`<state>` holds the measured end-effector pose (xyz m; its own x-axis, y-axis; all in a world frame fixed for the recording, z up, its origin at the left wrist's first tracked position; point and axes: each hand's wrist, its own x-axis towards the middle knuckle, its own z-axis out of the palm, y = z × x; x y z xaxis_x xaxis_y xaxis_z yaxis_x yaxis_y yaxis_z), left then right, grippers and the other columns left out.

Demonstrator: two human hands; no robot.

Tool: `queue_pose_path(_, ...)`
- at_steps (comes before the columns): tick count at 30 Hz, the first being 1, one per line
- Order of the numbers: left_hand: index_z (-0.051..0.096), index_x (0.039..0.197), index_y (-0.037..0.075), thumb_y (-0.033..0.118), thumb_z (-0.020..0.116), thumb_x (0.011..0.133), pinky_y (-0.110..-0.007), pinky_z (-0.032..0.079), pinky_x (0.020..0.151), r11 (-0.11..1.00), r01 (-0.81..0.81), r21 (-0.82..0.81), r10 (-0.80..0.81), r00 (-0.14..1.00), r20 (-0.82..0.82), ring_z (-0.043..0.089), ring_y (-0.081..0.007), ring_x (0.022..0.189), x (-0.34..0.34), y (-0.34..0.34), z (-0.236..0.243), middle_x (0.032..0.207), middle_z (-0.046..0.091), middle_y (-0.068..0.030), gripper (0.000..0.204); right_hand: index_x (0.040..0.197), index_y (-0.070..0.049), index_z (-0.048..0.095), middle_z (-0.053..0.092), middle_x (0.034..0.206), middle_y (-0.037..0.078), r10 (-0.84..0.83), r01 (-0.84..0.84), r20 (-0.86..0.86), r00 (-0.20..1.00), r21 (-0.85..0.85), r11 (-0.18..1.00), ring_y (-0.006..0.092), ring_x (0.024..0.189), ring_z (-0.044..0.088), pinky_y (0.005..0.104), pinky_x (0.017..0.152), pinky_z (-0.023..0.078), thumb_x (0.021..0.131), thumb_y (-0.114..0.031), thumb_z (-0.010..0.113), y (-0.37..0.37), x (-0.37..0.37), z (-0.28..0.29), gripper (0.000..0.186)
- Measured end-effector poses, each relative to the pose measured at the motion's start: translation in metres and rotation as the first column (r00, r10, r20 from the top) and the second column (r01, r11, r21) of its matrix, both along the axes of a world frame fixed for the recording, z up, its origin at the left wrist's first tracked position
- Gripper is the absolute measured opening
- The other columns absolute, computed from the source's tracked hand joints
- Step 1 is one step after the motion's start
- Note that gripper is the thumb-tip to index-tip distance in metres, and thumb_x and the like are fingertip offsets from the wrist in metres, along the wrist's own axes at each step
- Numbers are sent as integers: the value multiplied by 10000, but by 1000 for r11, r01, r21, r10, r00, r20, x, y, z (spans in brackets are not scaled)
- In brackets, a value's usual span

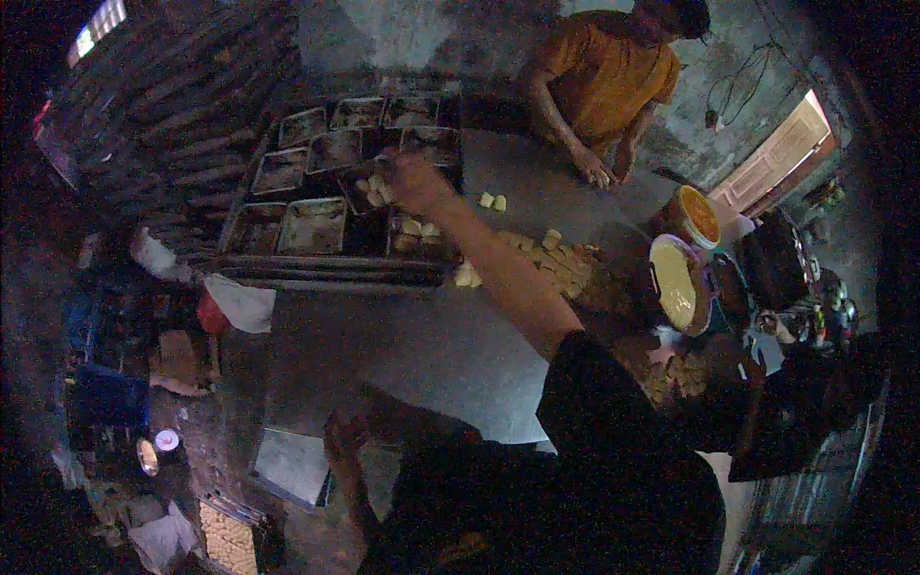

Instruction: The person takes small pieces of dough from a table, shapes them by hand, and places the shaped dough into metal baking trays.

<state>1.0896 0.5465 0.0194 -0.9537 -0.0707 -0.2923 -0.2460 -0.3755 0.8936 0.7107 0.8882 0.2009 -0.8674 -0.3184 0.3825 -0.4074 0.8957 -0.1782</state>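
Observation:
My right arm reaches over the dark table to a group of metal baking tins at the far left. The closed fingers of my right hand [417, 184] appear to hold the rim of a tilted baking tin [356, 199] with several pale dough pieces [376, 190] in it. Beside it, another tin [422, 245] also has dough pieces inside, while most tins around them show bare bottoms. Low near my body, my left hand [347, 433] hangs with loosely bent fingers and nothing visible in it. Dim light blurs the finger details of both hands.
Cut dough pieces [565, 264] lie on the table [412, 335] below my forearm. To the right stand a tub of pale yellow contents [677, 285] and an orange-filled bucket [698, 217]. A person in an orange shirt [613, 77] works across the table; another hand [752, 369] is at right.

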Motion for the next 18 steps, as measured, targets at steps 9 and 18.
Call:
queue_pose_path(9,374,1437,26,460,523,989,-467,506,949,987,85,-137,-110,976,-190,628,-314,1117,-7,10,16,1255,618,-187,642,1114,-57,648,670,937,193,-628,632,86,774,-173,755,392,842,640,480,729,495,892,-271,613,238,157,-54,311)
queue_pose_path(18,409,1430,28,287,458,1029,-394,472,980,598,188,-779,-328,944,-24,637,-255,1081,-95,88,88,1199,649,-170,479,1248,-89,593,668,1129,181,-588,596,123,800,-38,802,359,1066,628,482,911,450,872,-319,689,246,162,-204,452)
